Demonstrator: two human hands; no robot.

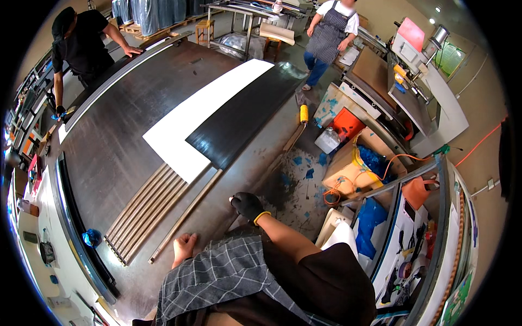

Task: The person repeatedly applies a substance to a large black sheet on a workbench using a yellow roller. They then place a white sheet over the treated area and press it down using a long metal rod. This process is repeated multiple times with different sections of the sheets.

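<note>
My left hand [184,246] is bare and rests at the near edge of the dark metal table [130,98], fingers curled in with nothing visible in them. Just beyond it lies a single long metal rod [187,213]. My right hand [248,206], in a black glove with a yellow cuff, is closed over the tabletop further right. A small pale tip shows at its front; whether it is a fingertip or a held thing is unclear. Several parallel rods [144,214] lie side by side at left, their far ends under a white sheet [204,117]. A glossy black sheet [244,117] overlaps the white one.
A co-worker in black [87,43] leans on the table's far left edge; another in a striped apron [329,35] stands beyond. On the right are a yellow-handled roller [304,113], a cardboard box [348,163] with blue film and an orange cable [405,156]. A blue ball [92,237] sits at left.
</note>
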